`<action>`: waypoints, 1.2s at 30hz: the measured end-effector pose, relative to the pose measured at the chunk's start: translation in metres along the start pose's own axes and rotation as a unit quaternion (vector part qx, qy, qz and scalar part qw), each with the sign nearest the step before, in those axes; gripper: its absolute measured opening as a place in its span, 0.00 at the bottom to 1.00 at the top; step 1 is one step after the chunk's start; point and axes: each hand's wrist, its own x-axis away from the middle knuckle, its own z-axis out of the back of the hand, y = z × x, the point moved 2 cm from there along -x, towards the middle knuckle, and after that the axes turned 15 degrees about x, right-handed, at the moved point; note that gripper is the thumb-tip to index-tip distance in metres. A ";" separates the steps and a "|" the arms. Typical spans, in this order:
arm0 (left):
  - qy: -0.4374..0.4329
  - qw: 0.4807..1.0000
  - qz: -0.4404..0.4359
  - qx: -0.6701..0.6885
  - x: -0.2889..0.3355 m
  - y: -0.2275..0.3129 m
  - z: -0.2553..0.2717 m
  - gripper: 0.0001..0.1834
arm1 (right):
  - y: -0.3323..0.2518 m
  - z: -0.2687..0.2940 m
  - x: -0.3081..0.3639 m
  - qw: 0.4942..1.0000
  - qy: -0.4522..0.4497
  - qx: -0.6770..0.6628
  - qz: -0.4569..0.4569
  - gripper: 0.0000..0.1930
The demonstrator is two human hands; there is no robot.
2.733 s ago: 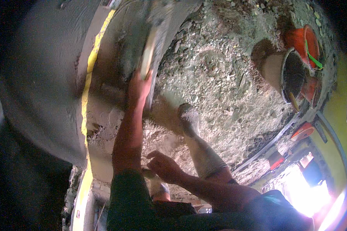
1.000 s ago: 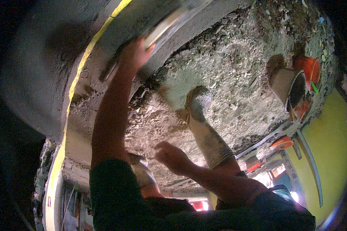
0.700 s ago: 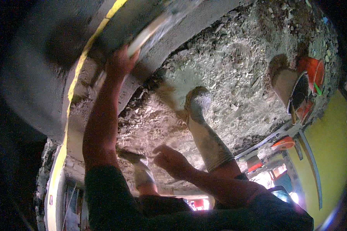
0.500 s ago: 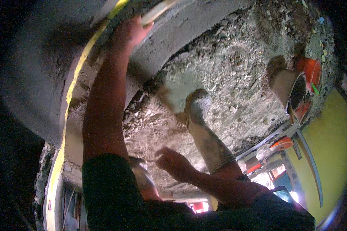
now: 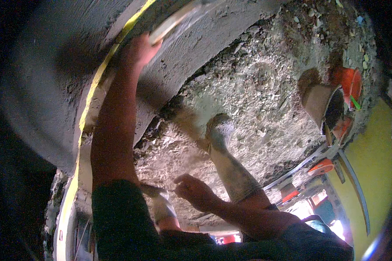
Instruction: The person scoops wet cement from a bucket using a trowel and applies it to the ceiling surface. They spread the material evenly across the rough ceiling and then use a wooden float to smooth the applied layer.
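My left hand (image 5: 142,51) is raised at the upper left, closed around the near end of a pale, narrow tool (image 5: 172,26). The tool's far part is smeared by motion, so its exact kind cannot be told. It lies over a band of smooth grey mortar (image 5: 178,61). A long yellow strip (image 5: 93,87) runs just left of that hand, along the grey plastered surface (image 5: 56,100). Low in the middle, my right hand (image 5: 195,192) hangs with its fingers curled and nothing visible in them, apart from any object.
My dusty boots (image 5: 233,172) stand on rough, rubble-strewn ground (image 5: 257,108). A tipped bucket (image 5: 320,102) lies at the right beside an orange container (image 5: 350,82). Beyond them are an orange-handled saw (image 5: 322,166), a curved grey strip (image 5: 355,191) and a yellow surface (image 5: 379,148).
The whole view has shifted slightly, with the ground, boots and bucket lower in the picture. My left hand appears lower and further left, still gripping the pale tool. My right hand stays curled.
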 end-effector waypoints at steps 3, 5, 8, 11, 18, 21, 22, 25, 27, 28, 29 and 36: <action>0.053 0.996 -0.075 -0.010 -0.032 0.015 0.006 0.29 | 0.008 -0.009 -0.006 0.999 -0.002 -0.051 0.010 0.12; 0.025 0.998 -0.060 -0.004 -0.014 0.006 0.009 0.30 | 0.012 -0.014 -0.009 0.997 0.011 0.074 0.026 0.12; 0.010 1.000 0.009 0.022 0.039 -0.029 0.012 0.25 | 0.012 -0.013 -0.011 0.996 -0.013 0.092 -0.002 0.13; 0.153 0.977 -0.144 0.024 0.078 -0.055 0.017 0.24 | 0.000 0.004 -0.009 0.998 0.012 0.038 0.053 0.14; 0.071 0.995 -0.051 -0.057 -0.021 0.009 0.017 0.28 | -0.014 0.037 0.001 1.000 0.010 -0.001 0.007 0.13; 0.030 0.999 -0.033 -0.023 -0.071 0.053 0.022 0.31 | -0.005 0.028 0.001 0.999 -0.005 -0.037 -0.022 0.12; 0.004 0.999 0.005 -0.032 -0.076 0.057 0.023 0.31 | -0.001 0.024 0.000 0.998 -0.013 -0.050 -0.019 0.11; -0.004 0.999 0.021 -0.032 -0.060 0.045 0.021 0.29 | 0.006 0.014 -0.003 0.991 0.018 0.117 0.067 0.14; -0.004 1.000 0.006 0.012 -0.035 0.023 0.022 0.27 | 0.012 0.011 -0.005 0.998 -0.025 0.061 -0.002 0.13; 0.007 1.000 0.014 0.012 -0.018 0.013 0.025 0.26 | 0.009 0.012 -0.006 0.993 0.004 0.106 0.051 0.13; 0.008 0.999 0.031 0.014 -0.005 0.004 0.027 0.25 | 0.005 0.015 -0.005 0.982 0.031 0.153 0.101 0.13; 0.001 0.996 0.036 -0.077 -0.082 0.071 0.007 0.28 | -0.009 0.054 -0.001 0.999 0.007 0.042 0.021 0.15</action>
